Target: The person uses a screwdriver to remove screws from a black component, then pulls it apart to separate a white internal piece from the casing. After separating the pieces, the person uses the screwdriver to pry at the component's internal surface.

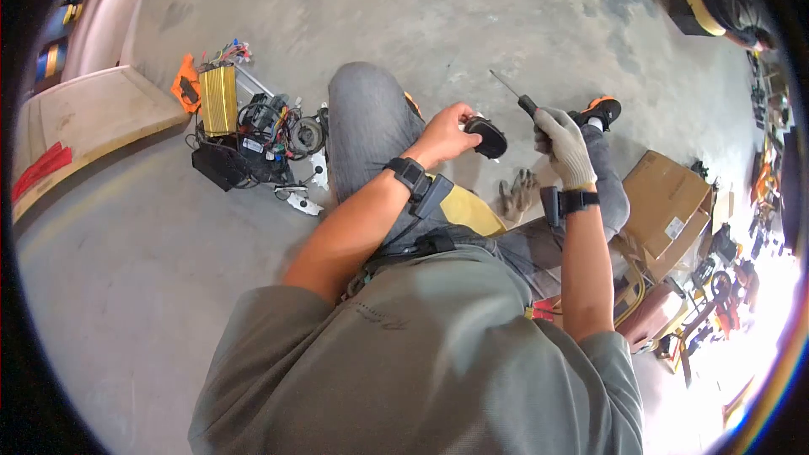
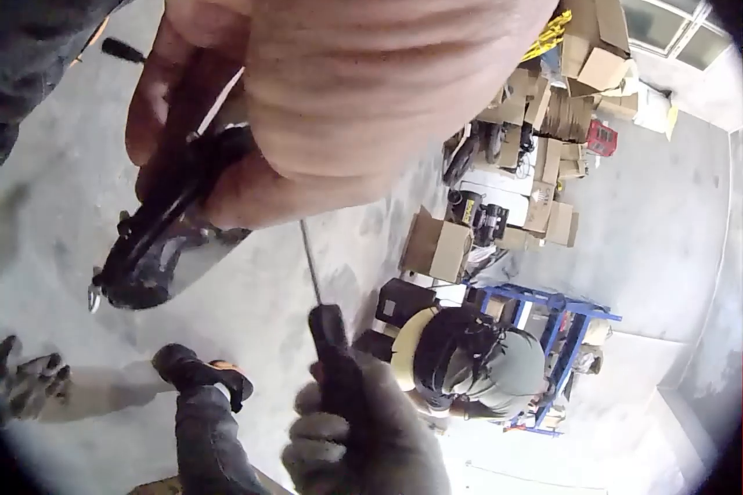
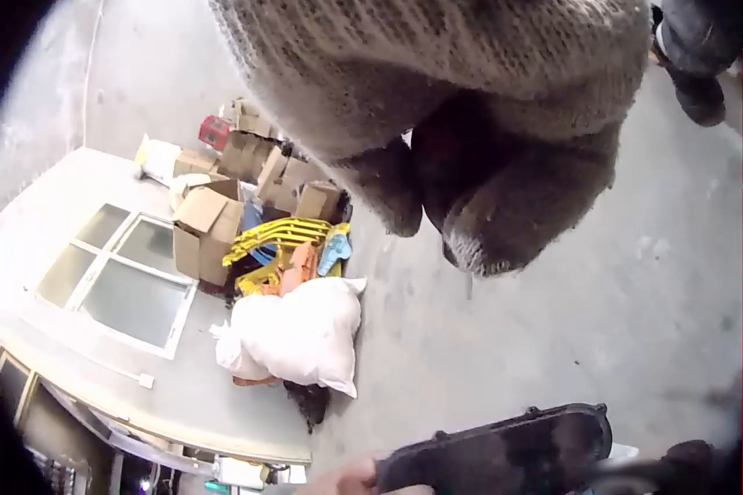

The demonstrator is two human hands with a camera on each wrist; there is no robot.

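My bare left hand (image 1: 445, 132) pinches a flat black oval part (image 1: 487, 138), like a plastic housing or cover, above the floor between my legs. Small lugs line the edge of this part (image 3: 499, 458) in the right wrist view. A knitted work glove covers my right hand (image 1: 563, 145), which grips the dark handle of a screwdriver (image 1: 527, 104). Its thin shaft points up and to the left, apart from the black part. The left wrist view shows the gloved fingers wrapped around the screwdriver handle (image 2: 331, 338).
A spare glove (image 1: 518, 194) lies on the floor between my legs. To the left are a yellow ribbed metal box (image 1: 218, 101), tangled wiring and a wooden platform (image 1: 101, 109). A cardboard box (image 1: 666, 194) stands to the right. Another person (image 2: 488, 362) is bent over farther off.
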